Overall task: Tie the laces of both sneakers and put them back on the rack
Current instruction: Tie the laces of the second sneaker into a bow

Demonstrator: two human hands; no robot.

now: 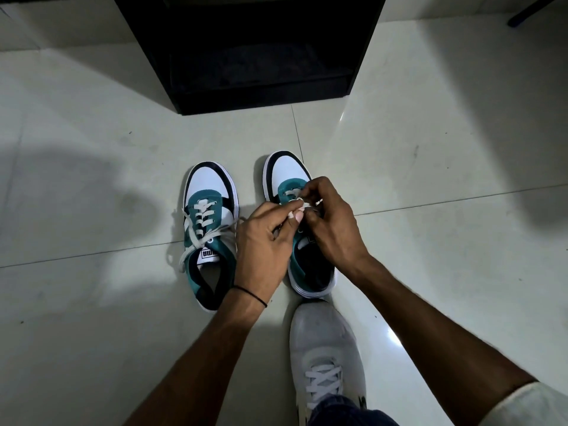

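Two teal, white and black sneakers stand side by side on the tiled floor, toes pointing away from me. The left sneaker [209, 210] has loose white laces trailing over its left side. Over the right sneaker [285, 170] both hands meet. My left hand [264, 241] pinches a white lace [296, 207] between thumb and fingers. My right hand [329, 222] grips the same lace bundle from the other side. The hands hide most of the right sneaker's lacing. A dark open rack [261, 50] stands beyond the sneakers.
My own grey-white shoe [325, 358] rests on the floor just behind the right sneaker's heel. Glossy pale tiles [92, 179] surround everything, with shadows on the left. A dark slanted object [538, 10] shows at the top right corner.
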